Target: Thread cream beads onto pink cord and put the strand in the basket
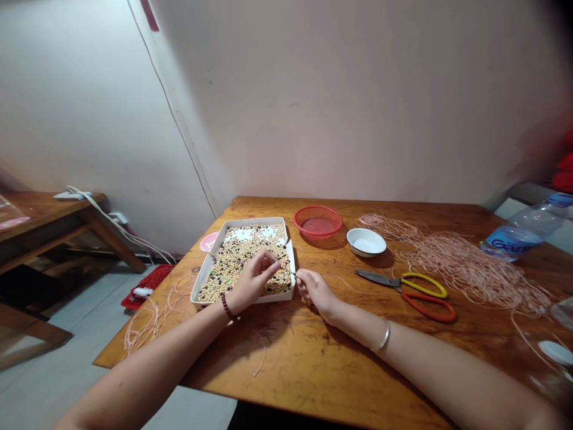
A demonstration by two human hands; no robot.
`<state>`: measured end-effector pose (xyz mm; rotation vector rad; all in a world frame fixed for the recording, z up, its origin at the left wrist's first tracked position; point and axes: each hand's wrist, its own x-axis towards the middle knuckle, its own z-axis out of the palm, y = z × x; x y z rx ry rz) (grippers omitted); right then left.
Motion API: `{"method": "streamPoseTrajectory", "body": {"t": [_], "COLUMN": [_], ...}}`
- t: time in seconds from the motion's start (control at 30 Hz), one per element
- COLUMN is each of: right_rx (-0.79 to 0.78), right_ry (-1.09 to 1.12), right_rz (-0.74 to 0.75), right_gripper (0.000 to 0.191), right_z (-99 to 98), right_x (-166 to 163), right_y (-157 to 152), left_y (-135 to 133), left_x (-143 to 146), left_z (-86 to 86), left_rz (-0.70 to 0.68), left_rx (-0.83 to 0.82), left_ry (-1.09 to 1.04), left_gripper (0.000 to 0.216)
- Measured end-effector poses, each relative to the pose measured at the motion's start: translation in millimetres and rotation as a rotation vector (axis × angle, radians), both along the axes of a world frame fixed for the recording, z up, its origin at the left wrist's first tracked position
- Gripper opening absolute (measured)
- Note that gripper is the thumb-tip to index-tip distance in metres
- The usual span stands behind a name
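A white tray (202, 276) full of small tan, dark and coloured beads sits on the wooden table (313, 358). My left hand (254, 279) hovers over the tray's near right part, fingers pinched together, apparently on a bead too small to make out. My right hand (313, 289) rests on the table just right of the tray, fingers closed on the end of a thin pink cord (340, 278) that runs off to the right. A dark bead bracelet is on my left wrist, a silver bangle on my right.
Scissors (412, 289) with yellow and orange handles lie right of my right hand. A red basket (317, 222) and a white bowl (366, 242) stand behind. A heap of pink cords (470, 266) covers the right side, with a water bottle (523, 230) beyond. Loose cords (147, 316) trail off the left edge.
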<state>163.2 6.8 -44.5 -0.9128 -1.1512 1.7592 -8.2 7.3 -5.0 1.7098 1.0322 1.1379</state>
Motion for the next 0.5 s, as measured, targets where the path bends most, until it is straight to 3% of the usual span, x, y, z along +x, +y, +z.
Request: {"method": "streamPoseTrajectory", "body": {"t": [0.33,0.5], "right_rx": [-0.023,0.070], "right_ry": [0.060,-0.021], "right_rz": [-0.011,0.004], "right_gripper": [0.043,0.054], "right_z": [-6.6,-7.9], "right_x": [3.1,3.7], "right_y": [2.6,1.1], "left_y": [0.2,-2.3], "left_x": [-0.4,0.7], "left_z": [4.9,7.3], "left_rz": [0.118,0.113], "left_rx": [-0.088,-0.081], "left_ry": [-0.122,-0.116], "left_gripper": [0.029,0.029]}}
